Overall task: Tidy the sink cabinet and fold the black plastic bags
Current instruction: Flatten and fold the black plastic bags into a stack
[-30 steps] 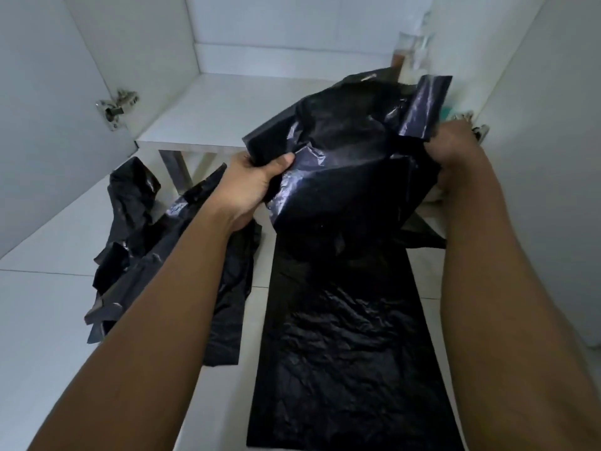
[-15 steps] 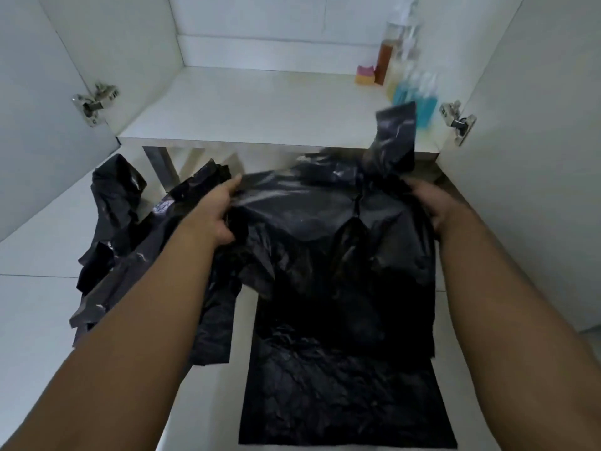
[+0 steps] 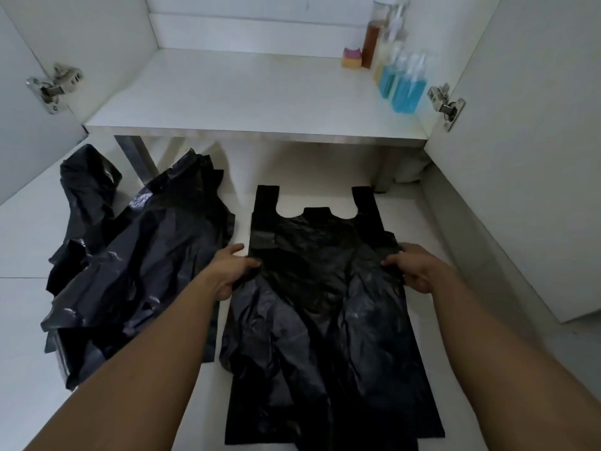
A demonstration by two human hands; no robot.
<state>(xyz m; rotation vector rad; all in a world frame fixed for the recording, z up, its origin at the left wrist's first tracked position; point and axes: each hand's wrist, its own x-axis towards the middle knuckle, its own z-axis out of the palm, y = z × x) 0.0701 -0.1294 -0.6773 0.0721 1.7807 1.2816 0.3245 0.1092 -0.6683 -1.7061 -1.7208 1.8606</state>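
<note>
A crumpled black plastic bag lies on the white floor in front of the open sink cabinet. It rests on top of a flat black bag whose two handles point toward the cabinet. My left hand grips the crumpled bag's left edge, thumb on top. My right hand grips its right edge the same way. A loose heap of other black bags sits to the left, beside my left forearm.
Blue and amber bottles and a small sponge stand at the cabinet shelf's back right. The cabinet doors are open on both sides, with metal hinges showing. A metal leg stands under the shelf.
Both hands have come down and toward me, lowering the crumpled bag from in front of the cabinet onto the flat bag and spreading it out.
</note>
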